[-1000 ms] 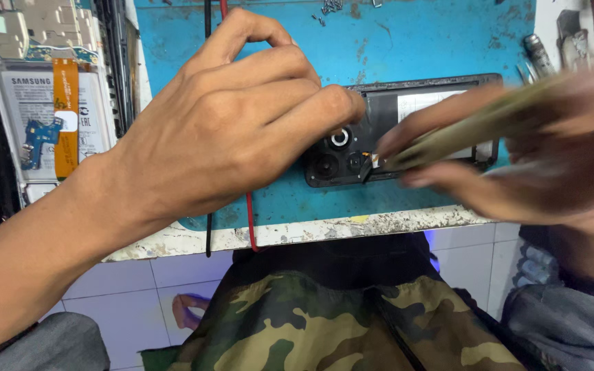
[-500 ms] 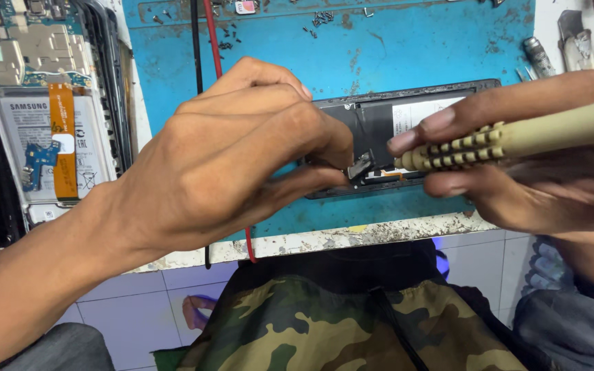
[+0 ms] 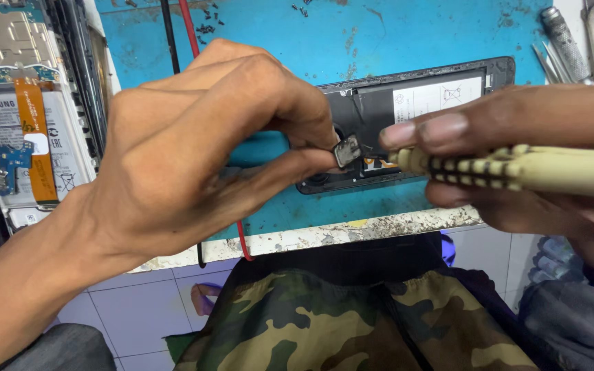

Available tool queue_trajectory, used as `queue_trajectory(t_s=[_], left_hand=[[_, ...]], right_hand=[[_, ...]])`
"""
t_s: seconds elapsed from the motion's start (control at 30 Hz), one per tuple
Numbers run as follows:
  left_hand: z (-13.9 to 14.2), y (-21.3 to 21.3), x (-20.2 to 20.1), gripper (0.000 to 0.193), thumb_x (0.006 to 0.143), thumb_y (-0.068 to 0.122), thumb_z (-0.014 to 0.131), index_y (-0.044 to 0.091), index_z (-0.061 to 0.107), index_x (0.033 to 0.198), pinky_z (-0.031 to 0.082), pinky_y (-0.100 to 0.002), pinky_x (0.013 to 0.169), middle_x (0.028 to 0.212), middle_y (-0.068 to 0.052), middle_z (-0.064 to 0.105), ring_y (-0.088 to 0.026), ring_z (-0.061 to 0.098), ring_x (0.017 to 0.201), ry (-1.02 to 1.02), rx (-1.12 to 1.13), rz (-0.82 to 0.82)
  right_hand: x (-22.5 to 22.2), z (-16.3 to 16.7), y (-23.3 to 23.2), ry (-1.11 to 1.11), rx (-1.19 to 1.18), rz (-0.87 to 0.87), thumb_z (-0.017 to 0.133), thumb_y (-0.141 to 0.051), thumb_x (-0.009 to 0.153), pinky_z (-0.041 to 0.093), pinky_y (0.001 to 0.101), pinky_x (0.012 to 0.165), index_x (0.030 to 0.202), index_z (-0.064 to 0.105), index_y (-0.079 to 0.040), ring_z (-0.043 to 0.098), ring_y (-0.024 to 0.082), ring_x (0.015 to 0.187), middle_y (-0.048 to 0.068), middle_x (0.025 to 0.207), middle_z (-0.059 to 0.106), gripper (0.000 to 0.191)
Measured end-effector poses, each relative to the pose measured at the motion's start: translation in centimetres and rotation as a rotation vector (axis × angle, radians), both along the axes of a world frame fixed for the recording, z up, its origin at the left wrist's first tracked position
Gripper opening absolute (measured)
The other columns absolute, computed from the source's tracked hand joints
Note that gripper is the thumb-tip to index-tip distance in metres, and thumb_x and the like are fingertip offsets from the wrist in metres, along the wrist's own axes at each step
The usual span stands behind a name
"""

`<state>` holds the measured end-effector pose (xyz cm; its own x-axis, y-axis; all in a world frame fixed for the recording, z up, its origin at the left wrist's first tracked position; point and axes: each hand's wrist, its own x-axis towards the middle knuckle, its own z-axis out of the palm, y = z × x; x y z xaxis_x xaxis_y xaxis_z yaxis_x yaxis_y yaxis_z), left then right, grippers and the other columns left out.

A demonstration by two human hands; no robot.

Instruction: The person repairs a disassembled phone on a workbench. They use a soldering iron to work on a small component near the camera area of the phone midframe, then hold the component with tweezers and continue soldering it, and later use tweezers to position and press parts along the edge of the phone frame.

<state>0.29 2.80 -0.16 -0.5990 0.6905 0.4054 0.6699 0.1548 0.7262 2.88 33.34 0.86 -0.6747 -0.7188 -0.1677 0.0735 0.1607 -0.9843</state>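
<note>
Left hand: fingers pinch a small dark component, lifted just above the opened phone on the blue desk. Right hand: fingers wrapped around a cream tool (tip hidden). Extraction step; next demands steady clearance.

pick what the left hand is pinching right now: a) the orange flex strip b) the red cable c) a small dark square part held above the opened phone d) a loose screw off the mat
c: the left hand pinches a small dark square part between thumb and fingertips, above the opened phone on the blue mat, while the right hand holds a beige ribbed tool handle beside it.
</note>
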Motion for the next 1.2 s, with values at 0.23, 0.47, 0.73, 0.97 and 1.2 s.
queue_trajectory(t_s=[0.23, 0.47, 0.73, 0.97, 1.2], left_hand=[[-0.1, -0.3, 0.0, 0.029, 0.096, 0.002, 0.087, -0.004, 0.061, 0.106, 0.052, -0.033, 0.085, 0.099, -0.009, 0.072, -0.021, 0.072, 0.092, -0.022, -0.003, 0.017], [-0.2, -0.4, 0.2, 0.028, 0.093, 0.002, 0.087, -0.004, 0.062, 0.104, 0.051, -0.033, 0.082, 0.095, -0.01, 0.072, -0.021, 0.072, 0.089, -0.032, -0.011, 0.032], [-0.2, -0.3, 0.3, 0.027, 0.097, 0.0, 0.085, -0.002, 0.061, 0.11, 0.057, -0.025, 0.087, 0.103, -0.009, 0.069, -0.018, 0.074, 0.097, -0.07, -0.008, 0.07], [-0.3, -0.3, 0.5, 0.033, 0.092, 0.001, 0.089, -0.003, 0.06, 0.107, 0.057, -0.029, 0.085, 0.105, -0.009, 0.069, -0.019, 0.078, 0.102, -0.046, -0.033, 0.106], [-0.3, -0.9, -0.1, 0.067, 0.083, 0.017, 0.093, -0.002, 0.046, 0.127, 0.057, -0.036, 0.099, 0.123, -0.014, 0.063, -0.029, 0.067, 0.119, -0.068, -0.054, 0.008]], right_hand=[[1.7, -3.7, 4.5, -0.142, -0.128, -0.041, 0.049, -0.021, 0.109, 0.06, 0.0219, 0.066, 0.144, 0.05, -0.002, 0.061, 0.003, 0.068, 0.028, 0.137, 0.067, 0.039], [1.9, -4.4, 4.9, -0.101, -0.114, -0.118, 0.05, -0.022, 0.106, 0.064, 0.024, 0.069, 0.139, 0.054, -0.002, 0.074, 0.015, 0.083, 0.028, 0.138, 0.069, 0.039], [-0.1, 1.9, -2.7, 0.004, 0.066, -0.181, 0.046, -0.024, 0.103, 0.061, 0.0362, 0.097, 0.125, 0.055, 0.004, 0.072, 0.028, 0.121, 0.027, 0.132, 0.067, 0.037], [-0.2, -1.2, -2.4, 0.701, 0.149, -0.216, 0.072, 0.012, 0.089, 0.061, 0.0411, 0.089, 0.103, 0.058, 0.011, 0.075, 0.034, 0.103, 0.023, 0.101, 0.067, 0.019], [-0.6, -0.7, -3.0, 0.733, 0.204, -0.176, 0.067, 0.017, 0.09, 0.061, 0.0421, 0.09, 0.104, 0.055, 0.014, 0.075, 0.037, 0.105, 0.026, 0.099, 0.067, 0.018]])
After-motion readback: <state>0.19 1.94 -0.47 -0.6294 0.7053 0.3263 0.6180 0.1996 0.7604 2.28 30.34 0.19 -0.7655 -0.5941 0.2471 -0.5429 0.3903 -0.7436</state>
